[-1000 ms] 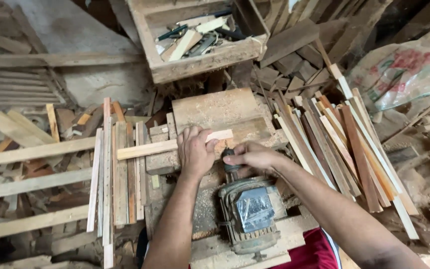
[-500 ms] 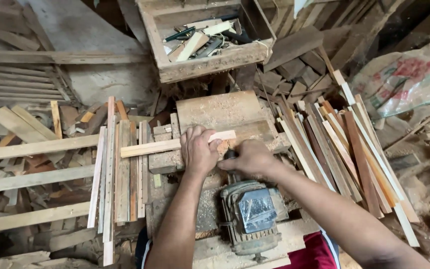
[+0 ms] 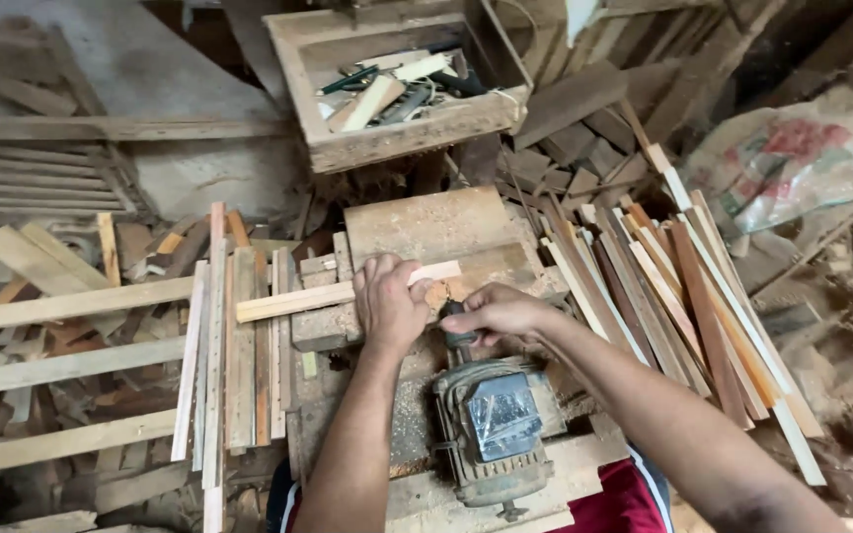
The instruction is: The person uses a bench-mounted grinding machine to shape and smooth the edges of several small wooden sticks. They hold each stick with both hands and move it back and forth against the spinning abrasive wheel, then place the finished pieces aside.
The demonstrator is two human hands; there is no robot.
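Sitting nearest, at the bottom edge: a grey electric motor (image 3: 494, 434) bolted to a sawdust-covered wooden tabletop (image 3: 417, 232). Just above it, pressing down with the left hand (image 3: 387, 301), fingers curled over and clamped on a pale wooden strip (image 3: 293, 299) lying crosswise, its long end sticking out to the left. Closing the right hand (image 3: 501, 311) over the dark fitting at the motor's front, just beside the strip's right end; cannot tell whether gripping it or only resting on it. Judging by this, feeding the strip's end to the motor's cutter, mid-step. Needing next, probably, a steady push along the strip with fingers kept off the spinning part. Lying left of the tabletop: a bundle of thin slats (image 3: 239, 355). Fanning out to the right: a pile of longer reddish and pale sticks (image 3: 683, 296). Standing farther off: an open wooden box (image 3: 397, 99) holding tools, and a printed sack (image 3: 792, 163) at far right.
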